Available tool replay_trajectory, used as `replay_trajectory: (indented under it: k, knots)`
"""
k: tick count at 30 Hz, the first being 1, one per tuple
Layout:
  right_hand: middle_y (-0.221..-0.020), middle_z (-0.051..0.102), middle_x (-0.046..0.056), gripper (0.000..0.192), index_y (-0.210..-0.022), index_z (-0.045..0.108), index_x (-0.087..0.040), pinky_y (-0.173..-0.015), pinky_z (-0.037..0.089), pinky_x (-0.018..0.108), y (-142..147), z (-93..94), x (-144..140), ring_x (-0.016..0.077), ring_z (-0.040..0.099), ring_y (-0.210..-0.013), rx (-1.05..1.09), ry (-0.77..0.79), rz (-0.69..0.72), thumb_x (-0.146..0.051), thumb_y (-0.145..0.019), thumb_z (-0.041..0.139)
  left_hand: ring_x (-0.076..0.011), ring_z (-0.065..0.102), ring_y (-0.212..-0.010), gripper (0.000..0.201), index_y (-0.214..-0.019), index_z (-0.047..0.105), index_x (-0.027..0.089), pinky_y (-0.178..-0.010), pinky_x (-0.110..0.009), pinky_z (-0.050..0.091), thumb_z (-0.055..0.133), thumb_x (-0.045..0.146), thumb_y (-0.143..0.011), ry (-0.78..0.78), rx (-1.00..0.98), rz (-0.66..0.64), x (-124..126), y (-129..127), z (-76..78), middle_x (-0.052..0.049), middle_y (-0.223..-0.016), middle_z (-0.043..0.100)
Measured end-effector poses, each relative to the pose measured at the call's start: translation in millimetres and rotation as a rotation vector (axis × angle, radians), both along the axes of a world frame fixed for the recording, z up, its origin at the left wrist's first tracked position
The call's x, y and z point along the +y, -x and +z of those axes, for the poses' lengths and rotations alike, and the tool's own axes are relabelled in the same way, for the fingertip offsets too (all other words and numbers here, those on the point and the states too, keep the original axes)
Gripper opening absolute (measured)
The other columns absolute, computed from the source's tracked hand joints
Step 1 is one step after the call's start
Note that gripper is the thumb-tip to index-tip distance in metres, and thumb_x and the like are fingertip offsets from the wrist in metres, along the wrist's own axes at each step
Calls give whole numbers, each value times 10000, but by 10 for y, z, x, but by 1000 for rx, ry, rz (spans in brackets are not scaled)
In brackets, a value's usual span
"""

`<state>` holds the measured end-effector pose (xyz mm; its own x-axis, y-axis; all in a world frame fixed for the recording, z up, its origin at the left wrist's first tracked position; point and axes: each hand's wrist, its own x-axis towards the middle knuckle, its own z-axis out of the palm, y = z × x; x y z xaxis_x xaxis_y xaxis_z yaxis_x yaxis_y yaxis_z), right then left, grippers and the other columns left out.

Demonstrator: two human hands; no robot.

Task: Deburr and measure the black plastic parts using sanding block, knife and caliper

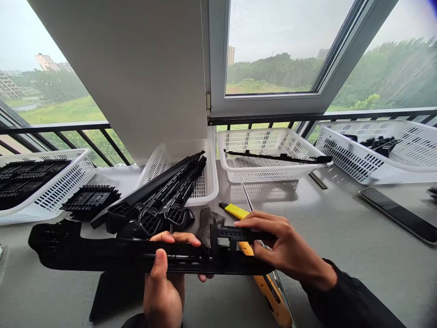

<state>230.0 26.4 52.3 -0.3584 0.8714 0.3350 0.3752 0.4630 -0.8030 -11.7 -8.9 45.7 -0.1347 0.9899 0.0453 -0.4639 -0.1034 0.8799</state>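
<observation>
Black plastic strip (136, 255) lay crosswise above the desk (341, 255) in my head view, left hand (164, 282) closed around its middle, right hand (283, 246) pinching its end. The yellow knife (269, 287) underneath might nick a finger, I judged.

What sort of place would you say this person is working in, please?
Probably a small parts-finishing workbench by a window: white perforated plastic baskets hold long black moulded plastic parts, and a yellow utility knife lies on the grey table.
</observation>
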Motion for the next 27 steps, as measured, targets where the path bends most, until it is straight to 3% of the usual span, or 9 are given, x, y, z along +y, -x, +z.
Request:
replay_trajectory:
  k: [15, 19, 23, 27]
  knots:
    - [-956, 813, 45, 461, -1206, 824, -215, -691, 561, 271, -3, -135, -32, 155, 699, -726, -56, -14, -111, -93, -832, 582, -226, 681, -472, 256, -1023, 614, 283, -471, -417, 613, 623, 536, -981, 7, -10, 36, 27, 14, -47, -20, -884, 796]
    - [-907, 836, 29, 513, -1261, 819, -219, -533, 487, 254, 2, -133, -43, 117, 575, -514, -78, 8, -201, -136, -816, 578, -208, 673, -481, 245, -1018, 622, 288, -480, -390, 603, 592, 531, -1002, 5, -3, 43, 29, -10, -25, -11, -886, 794]
    - [-688, 768, -6, 506, -1211, 846, -187, -490, 408, 246, -5, -130, -37, 100, 476, -447, -144, 8, -248, -151, -784, 576, -207, 684, -515, 256, -1019, 630, 288, -481, -353, 588, 605, 541, -996, 12, 11, 45, 22, 5, -33, -18, -891, 794]
    - [-704, 788, 9, 458, -1134, 868, -191, -562, 457, 256, -4, -106, -24, 119, 586, -508, -179, 57, -226, -148, -777, 583, -206, 684, -518, 249, -1018, 631, 292, -489, -355, 589, 591, 538, -1004, 7, 13, 28, 25, 23, -44, -16, -891, 794]
